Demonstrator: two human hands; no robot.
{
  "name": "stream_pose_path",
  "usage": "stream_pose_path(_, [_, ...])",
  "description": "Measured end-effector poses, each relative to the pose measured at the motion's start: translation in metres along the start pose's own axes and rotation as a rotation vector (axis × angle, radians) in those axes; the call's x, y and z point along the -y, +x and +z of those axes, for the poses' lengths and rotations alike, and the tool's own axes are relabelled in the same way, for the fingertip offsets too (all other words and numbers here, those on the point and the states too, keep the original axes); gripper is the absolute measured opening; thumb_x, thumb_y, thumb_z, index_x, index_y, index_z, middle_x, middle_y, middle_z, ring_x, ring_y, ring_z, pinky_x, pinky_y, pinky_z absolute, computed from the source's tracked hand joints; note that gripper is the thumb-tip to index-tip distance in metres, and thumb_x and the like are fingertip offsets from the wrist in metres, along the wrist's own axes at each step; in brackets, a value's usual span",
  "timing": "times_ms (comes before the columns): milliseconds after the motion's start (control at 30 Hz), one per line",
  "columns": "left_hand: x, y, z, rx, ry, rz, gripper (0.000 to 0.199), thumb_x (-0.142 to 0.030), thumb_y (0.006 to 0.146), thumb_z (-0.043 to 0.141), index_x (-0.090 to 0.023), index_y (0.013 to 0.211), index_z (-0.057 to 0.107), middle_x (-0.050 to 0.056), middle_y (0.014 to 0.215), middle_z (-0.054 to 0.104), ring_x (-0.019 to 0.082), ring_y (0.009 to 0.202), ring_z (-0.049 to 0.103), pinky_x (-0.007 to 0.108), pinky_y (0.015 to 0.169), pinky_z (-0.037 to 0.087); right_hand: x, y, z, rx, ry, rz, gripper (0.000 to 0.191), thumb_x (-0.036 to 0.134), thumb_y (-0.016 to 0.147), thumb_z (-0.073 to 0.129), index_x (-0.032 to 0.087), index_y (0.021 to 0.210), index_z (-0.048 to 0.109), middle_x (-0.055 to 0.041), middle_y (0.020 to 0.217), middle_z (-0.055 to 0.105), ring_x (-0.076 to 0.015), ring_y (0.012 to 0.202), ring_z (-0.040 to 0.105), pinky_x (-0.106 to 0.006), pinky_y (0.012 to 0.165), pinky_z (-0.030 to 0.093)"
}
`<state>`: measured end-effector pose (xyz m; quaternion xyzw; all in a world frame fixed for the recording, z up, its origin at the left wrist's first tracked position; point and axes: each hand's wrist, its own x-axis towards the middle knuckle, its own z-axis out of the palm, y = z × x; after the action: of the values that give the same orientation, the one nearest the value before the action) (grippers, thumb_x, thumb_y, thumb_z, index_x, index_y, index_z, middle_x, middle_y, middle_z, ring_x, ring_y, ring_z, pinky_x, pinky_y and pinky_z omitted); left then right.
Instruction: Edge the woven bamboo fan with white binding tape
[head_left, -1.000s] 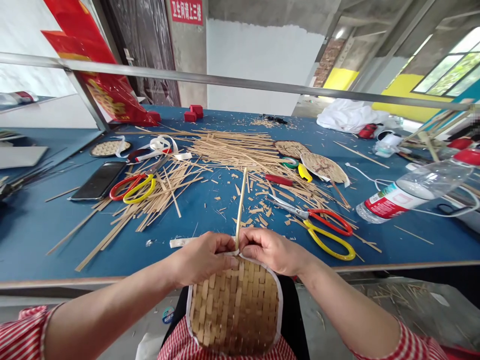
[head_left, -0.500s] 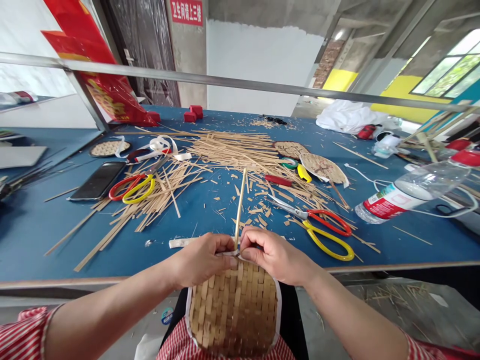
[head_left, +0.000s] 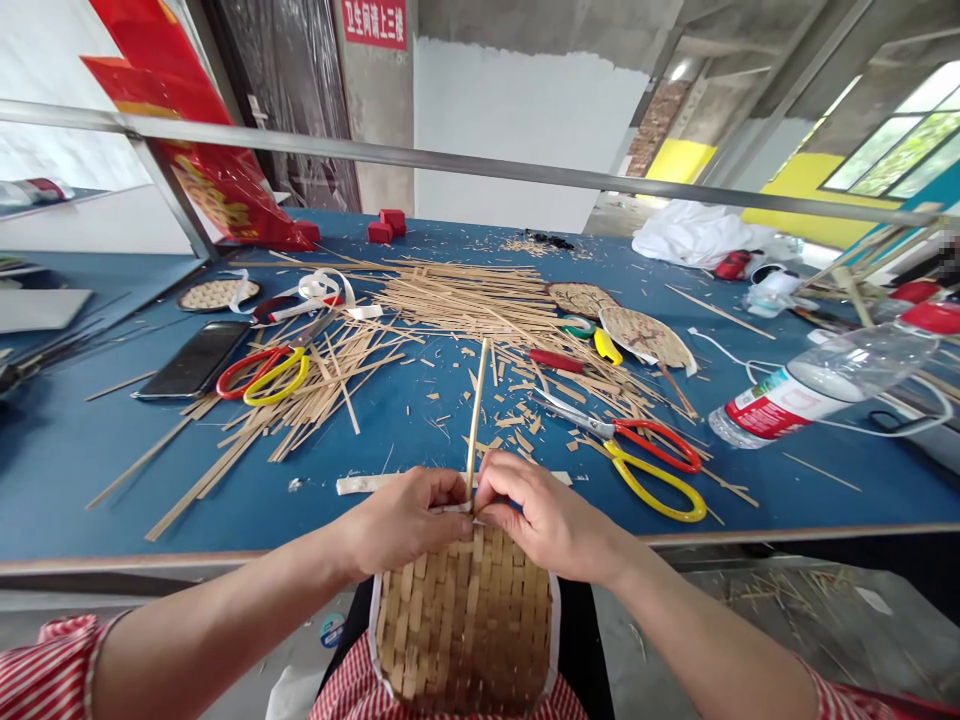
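A woven bamboo fan point(head_left: 465, 625) with white edging rests upright against my lap, and its thin stick handle point(head_left: 478, 415) points away over the table. My left hand point(head_left: 412, 515) pinches the white-edged rim just left of the handle, thumb on the near face. On the other side of the handle, my right hand point(head_left: 544, 515) has thumb and fingers pinched together at the rim, close to the left fingertips. Whatever fine piece sits between the right fingertips is hidden. Behind the hands a white strip point(head_left: 364, 484) lies on the table.
Red-and-yellow scissors point(head_left: 656, 465) lie at the right and a second pair of scissors point(head_left: 274, 375) at the left, near a phone point(head_left: 196, 360). Bamboo strips point(head_left: 465, 300) cover the middle of the blue table. A plastic bottle point(head_left: 780, 400) lies tilted at the right.
My right fingers have shifted slightly left, nearer the handle's base. The left hand keeps its hold on the rim, and the fan stays almost in place.
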<state>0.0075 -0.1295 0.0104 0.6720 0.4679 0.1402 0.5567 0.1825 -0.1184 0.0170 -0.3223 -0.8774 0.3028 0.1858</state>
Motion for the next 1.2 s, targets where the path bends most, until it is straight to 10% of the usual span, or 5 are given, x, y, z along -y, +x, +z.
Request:
stream_pose_path(800, [0.003, -0.005, 0.007, -0.124, 0.034, 0.054, 0.01, -0.02, 0.068, 0.042, -0.015, 0.071, 0.049, -0.005, 0.06, 0.04, 0.007, 0.055, 0.034, 0.019, 0.049, 0.028, 0.0, -0.023, 0.013, -0.327, 0.127, 0.08, 0.023, 0.016, 0.085, 0.039, 0.021, 0.096, 0.058, -0.0042, 0.093, 0.057, -0.0129, 0.086, 0.053, -0.026, 0.076, 0.044])
stream_pose_path(1200, [-0.006, -0.006, 0.003, -0.069, 0.128, 0.068, 0.013, -0.027, 0.07, 0.045, -0.016, 0.074, 0.052, -0.005, 0.062, 0.044, 0.009, 0.059, 0.037, 0.02, 0.052, 0.029, 0.001, -0.014, 0.005, -0.115, 0.303, 0.168, 0.018, 0.01, 0.08, 0.044, 0.02, 0.085, 0.058, 0.0002, 0.085, 0.055, -0.0102, 0.083, 0.052, -0.023, 0.076, 0.04])
